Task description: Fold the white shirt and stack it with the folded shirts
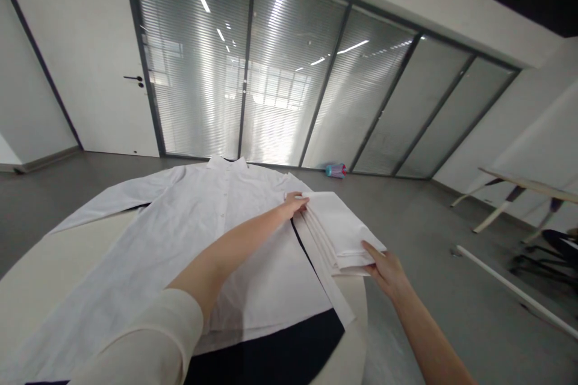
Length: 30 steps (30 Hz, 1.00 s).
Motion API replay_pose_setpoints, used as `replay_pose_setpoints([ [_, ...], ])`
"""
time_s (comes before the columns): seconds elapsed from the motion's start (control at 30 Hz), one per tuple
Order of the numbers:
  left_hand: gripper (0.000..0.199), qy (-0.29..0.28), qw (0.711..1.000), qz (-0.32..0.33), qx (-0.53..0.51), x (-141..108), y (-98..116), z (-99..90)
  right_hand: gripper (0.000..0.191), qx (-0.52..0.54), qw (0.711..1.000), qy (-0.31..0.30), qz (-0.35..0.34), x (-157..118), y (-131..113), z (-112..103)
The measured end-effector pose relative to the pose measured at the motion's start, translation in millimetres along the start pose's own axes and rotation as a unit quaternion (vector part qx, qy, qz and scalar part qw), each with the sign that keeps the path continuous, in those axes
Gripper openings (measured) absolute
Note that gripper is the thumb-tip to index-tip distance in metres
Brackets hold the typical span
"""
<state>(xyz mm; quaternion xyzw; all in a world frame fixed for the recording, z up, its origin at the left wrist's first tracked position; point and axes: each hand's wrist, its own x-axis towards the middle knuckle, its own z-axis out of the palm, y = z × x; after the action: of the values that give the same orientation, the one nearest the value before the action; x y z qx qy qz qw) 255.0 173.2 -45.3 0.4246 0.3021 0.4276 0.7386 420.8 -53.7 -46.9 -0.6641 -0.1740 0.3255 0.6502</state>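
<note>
A white button-up shirt (198, 210) lies spread on a round table, its collar toward the far edge and one sleeve stretched out to the left. On the right side, a stack of folded white cloth (336, 222) rests partly over the shirt's other sleeve. My left hand (295, 204) grips the near-left corner of this folded cloth, fingers pressed together. My right hand (382, 264) pinches its right corner, thumb on top and fingers beneath. Dark cloth (271, 352) shows under the shirt's hem.
The cream round table (34, 264) has its right edge just below my right hand. A blue and pink basket (335, 170) is on the floor by the glass partition. At the right are a wooden table (528, 182), a white pole (515, 289) and a black chair base (542, 264).
</note>
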Motion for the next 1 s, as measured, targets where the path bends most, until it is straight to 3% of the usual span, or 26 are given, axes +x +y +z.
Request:
replay_pose_setpoints([
  [0.07,0.040,0.011,0.999,0.000,0.039,-0.9,-9.5,-6.1,0.046,-0.075,0.996,0.035,-0.032,1.7,3.9,-3.1],
  [0.13,0.042,0.014,0.996,0.007,0.082,-2.4,-9.3,-10.7,0.062,-0.193,0.973,0.074,-0.101,1.3,0.9,-7.6],
  [0.2,0.040,0.014,0.992,0.026,0.125,-4.6,0.2,-16.5,0.065,-0.331,0.915,0.117,-0.200,-1.8,-7.4,-10.1],
  [0.3,0.029,0.009,0.980,0.069,0.187,-11.4,26.6,-36.0,0.049,-0.453,0.811,0.152,-0.337,-8.9,-25.2,0.5],
  [0.4,0.023,-0.007,0.962,0.107,0.252,-22.8,58.4,-74.4,0.039,-0.494,0.770,0.102,-0.392,-9.5,-46.9,36.4],
  [0.57,0.025,0.006,0.911,0.137,0.389,-46.5,100.8,-166.4,0.049,-0.600,0.702,-0.080,-0.374,20.9,-75.4,125.4],
  [0.67,0.027,0.034,0.869,0.148,0.471,-63.8,116.2,-222.4,0.062,-0.633,0.696,-0.115,-0.319,43.6,-69.1,160.8],
  [0.73,0.029,0.056,0.838,0.160,0.519,-78.4,122.1,-255.9,0.068,-0.644,0.701,-0.121,-0.280,53.9,-53.6,167.4],
  [0.83,0.034,0.085,0.798,0.172,0.571,-103.0,123.0,-296.8,0.075,-0.657,0.697,-0.131,-0.257,62.9,-26.5,158.9],
  [0.93,0.039,0.078,0.732,0.179,0.653,-122.7,114.6,-322.2,0.079,-0.676,0.682,-0.126,-0.250,65.1,-15.6,153.7],
  [1.0,0.042,0.066,0.675,0.183,0.711,-129.7,107.3,-329.3,0.079,-0.690,0.671,-0.109,-0.249,60.5,-20.4,164.8],
])
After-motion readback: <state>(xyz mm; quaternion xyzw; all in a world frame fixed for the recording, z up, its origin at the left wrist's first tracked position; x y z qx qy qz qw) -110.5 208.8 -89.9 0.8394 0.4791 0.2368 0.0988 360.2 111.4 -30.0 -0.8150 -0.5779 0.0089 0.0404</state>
